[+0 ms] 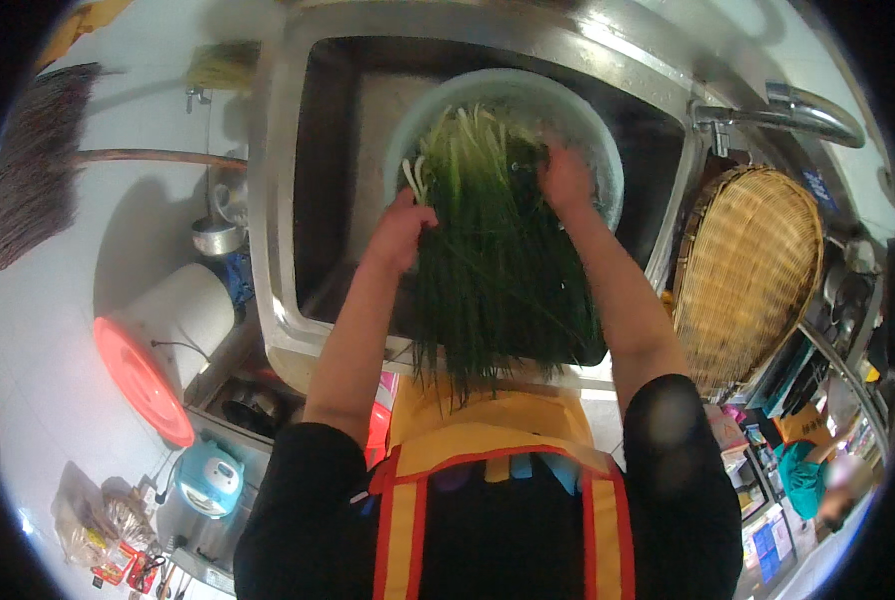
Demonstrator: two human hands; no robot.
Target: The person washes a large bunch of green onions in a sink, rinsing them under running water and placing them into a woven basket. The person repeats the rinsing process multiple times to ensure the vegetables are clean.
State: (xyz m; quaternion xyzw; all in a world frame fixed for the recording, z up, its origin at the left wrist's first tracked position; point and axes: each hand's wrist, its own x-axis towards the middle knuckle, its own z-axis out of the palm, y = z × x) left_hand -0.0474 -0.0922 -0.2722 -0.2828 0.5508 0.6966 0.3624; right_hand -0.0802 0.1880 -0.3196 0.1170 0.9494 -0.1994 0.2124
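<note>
A round pale basin [400, 142] of water stands in a stainless steel sink [281, 225]. It holds a large bunch of long green leaves with white stem ends, chives or thin scallions [485, 247]; their tips hang over the near side toward my apron [492, 420]. At the basin's left rim, my left hand [401, 232] grips a few stalks whose white ends [415, 180] stick up past the thumb. My right hand [567, 180] is inside the basin's right side, beside the stem ends. Its fingers are partly hidden and blurred, so its hold is unclear.
A curved faucet [785, 120] is at the sink's right corner. Below it leans a woven bamboo basket [751, 277]. Left of the sink are a broom [46, 161], a red plastic lid or basin [140, 382] and a blue rice cooker [207, 480]. Another person [804, 480] is at far right.
</note>
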